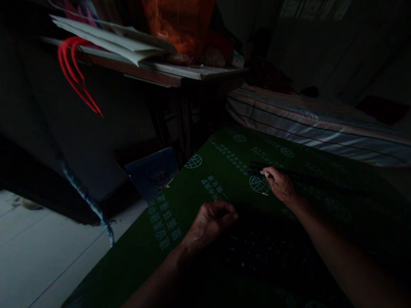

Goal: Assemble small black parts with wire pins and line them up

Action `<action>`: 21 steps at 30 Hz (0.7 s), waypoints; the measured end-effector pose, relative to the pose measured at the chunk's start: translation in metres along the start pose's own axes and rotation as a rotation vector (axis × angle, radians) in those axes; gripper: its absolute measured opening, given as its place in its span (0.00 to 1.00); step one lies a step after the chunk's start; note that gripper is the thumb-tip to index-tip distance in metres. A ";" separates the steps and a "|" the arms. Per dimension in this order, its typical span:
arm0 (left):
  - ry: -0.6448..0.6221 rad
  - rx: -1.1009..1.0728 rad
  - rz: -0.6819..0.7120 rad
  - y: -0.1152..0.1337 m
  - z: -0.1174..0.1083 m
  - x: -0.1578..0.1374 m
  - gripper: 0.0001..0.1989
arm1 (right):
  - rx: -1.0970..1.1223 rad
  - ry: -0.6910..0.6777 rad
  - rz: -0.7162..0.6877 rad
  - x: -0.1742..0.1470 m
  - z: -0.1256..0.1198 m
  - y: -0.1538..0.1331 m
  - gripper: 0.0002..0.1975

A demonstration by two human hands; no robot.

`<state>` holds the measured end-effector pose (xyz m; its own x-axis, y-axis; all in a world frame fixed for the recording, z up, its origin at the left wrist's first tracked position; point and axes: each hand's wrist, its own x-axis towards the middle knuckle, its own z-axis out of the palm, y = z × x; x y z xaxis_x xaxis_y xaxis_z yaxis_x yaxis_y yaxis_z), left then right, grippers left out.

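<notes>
Over a green board (180,217) printed with pale characters and globe marks, both hands work in dim light. My left hand (213,221) has its fingers curled, thumb and fingertips close together; what they hold, if anything, is lost in the dark. My right hand (280,185) is farther forward, its thumb and forefinger pinched by some thin black strands (255,165); whether it grips one I cannot make out. Below and between the hands lies a black mass (263,251) with many small bright specks, too dark to name. A small pale sliver (265,194) lies under the right hand.
Behind to the left stands a table (189,73) with papers (110,38), red cords (70,64) hanging over its edge and an orange bag (180,24). A mattress (292,119) runs along the right back. A blue flat item (154,171) is beside the board.
</notes>
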<state>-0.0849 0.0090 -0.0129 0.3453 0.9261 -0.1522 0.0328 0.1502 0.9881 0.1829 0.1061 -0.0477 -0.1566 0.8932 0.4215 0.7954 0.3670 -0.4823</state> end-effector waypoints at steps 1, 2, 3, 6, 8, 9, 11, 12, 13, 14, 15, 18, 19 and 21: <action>0.003 0.006 0.004 0.001 0.000 0.000 0.12 | 0.007 0.017 0.017 0.000 -0.001 -0.002 0.10; 0.002 0.008 0.006 0.001 0.000 0.000 0.12 | 0.010 0.036 0.037 0.000 -0.001 -0.004 0.09; 0.002 0.007 0.007 0.001 0.000 0.000 0.12 | 0.011 0.052 0.058 0.000 -0.002 -0.005 0.09; -0.009 0.001 0.014 0.000 0.000 0.001 0.11 | 0.012 0.072 0.110 0.001 -0.001 -0.008 0.08; -0.012 0.004 0.016 -0.001 0.000 0.001 0.11 | 0.022 0.067 0.115 0.001 0.000 -0.009 0.09; -0.007 0.010 0.017 -0.001 0.000 0.002 0.11 | 0.028 0.061 0.111 0.001 0.000 -0.009 0.09; 0.006 0.029 0.024 -0.001 0.000 0.002 0.10 | 0.030 0.050 0.105 0.002 0.001 -0.010 0.09; 0.013 0.036 0.028 -0.001 0.000 0.001 0.10 | 0.028 0.044 0.106 0.002 0.001 -0.010 0.09; 0.014 0.040 0.029 -0.001 0.000 0.001 0.10 | 0.025 0.034 0.109 0.002 0.001 -0.010 0.09; 0.009 0.039 0.027 -0.001 -0.001 0.001 0.10 | 0.025 0.023 0.114 0.002 0.001 -0.011 0.09; -0.002 0.038 0.026 -0.002 -0.001 0.001 0.10 | 0.025 0.014 0.118 0.002 0.001 -0.011 0.08; -0.021 0.045 0.027 -0.004 -0.001 0.002 0.10 | 0.011 -0.002 0.123 0.003 0.001 -0.012 0.08; -0.015 0.051 0.031 -0.004 -0.002 0.002 0.10 | 0.002 -0.004 0.122 0.003 0.002 -0.012 0.08; -0.004 0.050 0.030 -0.006 -0.002 0.003 0.11 | -0.006 -0.011 0.116 0.003 0.002 -0.012 0.08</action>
<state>-0.0858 0.0111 -0.0190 0.3505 0.9285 -0.1224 0.0693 0.1047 0.9921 0.1714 0.1050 -0.0418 -0.0700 0.9325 0.3544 0.8123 0.2595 -0.5223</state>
